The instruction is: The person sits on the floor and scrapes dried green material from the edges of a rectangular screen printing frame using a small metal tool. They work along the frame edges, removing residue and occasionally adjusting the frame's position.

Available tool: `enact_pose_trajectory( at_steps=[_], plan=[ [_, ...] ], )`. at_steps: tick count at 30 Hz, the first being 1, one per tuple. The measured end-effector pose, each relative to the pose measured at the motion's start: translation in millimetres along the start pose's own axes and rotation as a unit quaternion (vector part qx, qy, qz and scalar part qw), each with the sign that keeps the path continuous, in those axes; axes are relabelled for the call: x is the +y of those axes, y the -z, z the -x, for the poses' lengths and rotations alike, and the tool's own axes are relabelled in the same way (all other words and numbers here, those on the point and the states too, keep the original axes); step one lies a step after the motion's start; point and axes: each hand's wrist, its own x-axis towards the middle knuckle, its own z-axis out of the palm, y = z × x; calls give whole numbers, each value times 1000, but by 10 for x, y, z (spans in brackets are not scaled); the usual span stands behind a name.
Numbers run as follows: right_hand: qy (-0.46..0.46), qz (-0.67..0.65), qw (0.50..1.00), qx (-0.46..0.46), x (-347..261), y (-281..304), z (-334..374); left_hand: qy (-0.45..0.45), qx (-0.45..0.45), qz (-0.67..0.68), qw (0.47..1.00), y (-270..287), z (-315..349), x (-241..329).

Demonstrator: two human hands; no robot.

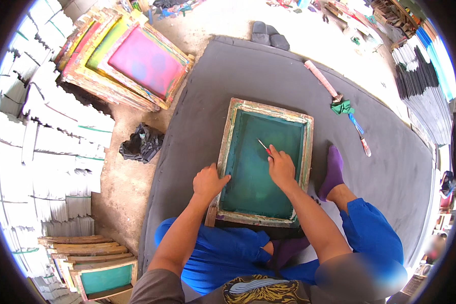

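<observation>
A wooden silk-screen frame (309, 167) with dark green mesh lies before me, tilted slightly, its near edge by my crossed legs. My left hand (209, 182) grips the frame's left rail, thumb over its inner edge. My right hand (281, 166) is over the mesh, pinching a small red-handled tool (267, 150). This tool has a thin metal tip pointing away to the upper left; whether it is a blade or a screwdriver I cannot make out. Whether the tip touches the mesh is unclear.
I sit on a grey padded mat (197, 109). To the right lie a pinkish roll (320, 78), a green cloth (342, 107) and a blue-handled brush (359, 133). Stacked screen frames (149, 61), a black plastic bag (142, 144) and piled white sheets (50, 152) are at left.
</observation>
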Motion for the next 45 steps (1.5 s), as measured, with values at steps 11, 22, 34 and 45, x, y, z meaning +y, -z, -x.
enact_pose_trajectory(
  at_steps=[11,22,34,45],
  plan=[
    [-219,12,974,48,577,402,990,-5,1,-30,1000,-271,508,-207],
    [-160,-72,984,21,844,637,498,57,88,-20,994,-483,565,-64],
    [223,-10,975,3,1369,736,1253,80,122,-17,989,-656,501,-46],
    [384,238,873,-184,1822,884,1705,91,108,0,990,-822,566,216]
  ],
)
